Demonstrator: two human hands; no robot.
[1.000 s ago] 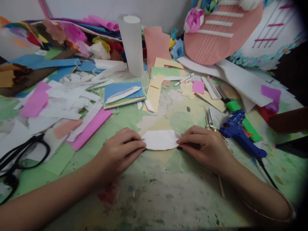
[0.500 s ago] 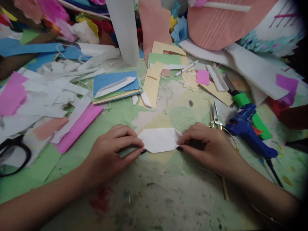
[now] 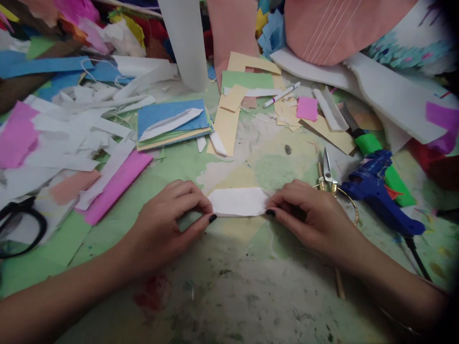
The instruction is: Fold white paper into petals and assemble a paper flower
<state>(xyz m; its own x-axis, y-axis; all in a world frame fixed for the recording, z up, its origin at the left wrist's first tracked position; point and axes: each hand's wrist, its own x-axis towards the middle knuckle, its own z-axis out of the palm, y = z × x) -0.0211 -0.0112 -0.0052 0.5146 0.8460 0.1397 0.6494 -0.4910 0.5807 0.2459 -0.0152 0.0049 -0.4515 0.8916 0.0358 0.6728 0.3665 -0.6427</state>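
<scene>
Stained tabletop [image 3: 229,286] underlies the left hand [image 3: 167,224] and right hand [image 3: 315,222], fingers nearly closed, pinching seemingly part-folded white paper [image 3: 237,201] between them.

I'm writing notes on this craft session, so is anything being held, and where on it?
Yes, a small white paper piece: the left hand pinches its left end and the right hand its right end.

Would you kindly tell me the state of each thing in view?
White paper: held at both ends.
Left hand: pinching paper's left end.
Right hand: pinching paper's right end.
Scissors: lying down, blades look closed.
Glue gun: lying on its side; power unclear.
Green-handled knife: lying down, blade bare.
White tube: upright.
Pen: lying flat.
Colored paper stack: flat, white strip on top.
</scene>
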